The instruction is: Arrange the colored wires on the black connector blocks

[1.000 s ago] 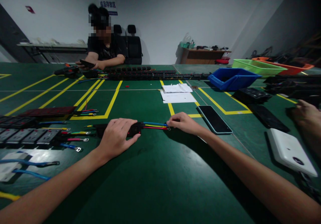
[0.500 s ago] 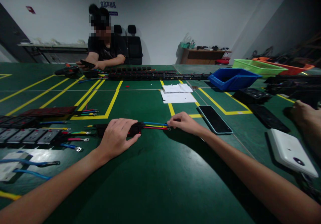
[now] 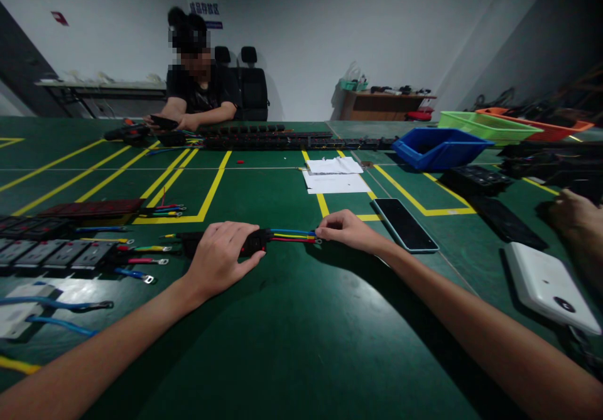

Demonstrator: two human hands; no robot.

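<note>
My left hand (image 3: 225, 253) is wrapped over a black socket strip (image 3: 255, 244) lying on the green table, its thumb along the near side. Blue, yellow and red wires (image 3: 293, 236) run out of the strip's right end. At their far tips, my right hand (image 3: 346, 230) pinches the wire ends between thumb and fingers. A ring terminal (image 3: 318, 241) on the red wire shows just below those fingertips. More wire ends (image 3: 168, 236) stick out to the left of the strip. The middle of the strip is hidden under my left hand.
Left lie several socket strips (image 3: 89, 253) with lugged wires and a white block (image 3: 28, 310). A phone (image 3: 405, 225), papers (image 3: 336, 175), a blue bin (image 3: 440, 149) and a white device (image 3: 549, 285) are to the right. A co-worker (image 3: 200, 93) sits opposite; another person's hand (image 3: 577, 219) is far right.
Almost nothing differs. Both my hands keep the same grip on the strip and wire ends, and the view has shifted very slightly.
</note>
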